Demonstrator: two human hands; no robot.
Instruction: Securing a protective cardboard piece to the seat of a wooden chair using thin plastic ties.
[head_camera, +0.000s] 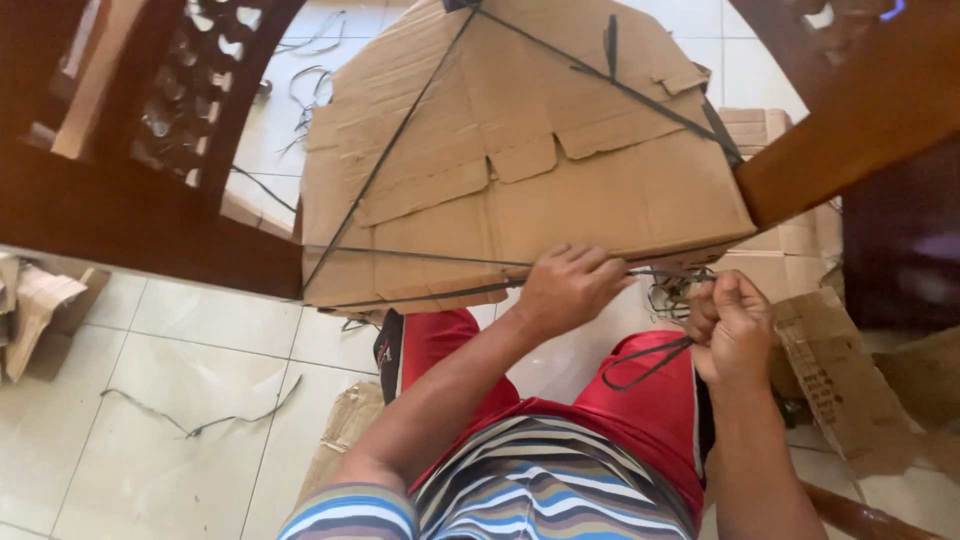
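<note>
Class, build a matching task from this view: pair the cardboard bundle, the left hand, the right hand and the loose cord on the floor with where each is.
1 cardboard bundle
2 left hand
3 right hand
4 loose cord

A lies on the white tiles
B grips a black strap loop
C tied with black straps
D rests on the bundle's near edge

Pairs: 1-C, 2-D, 3-B, 4-A

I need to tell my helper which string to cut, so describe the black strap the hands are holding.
Find the big stack of flattened cardboard propped ahead. Along its lower edge, the black strap runs right under the left hand into the right hand. Unlike the loose string on the floor, it is taut.
</note>
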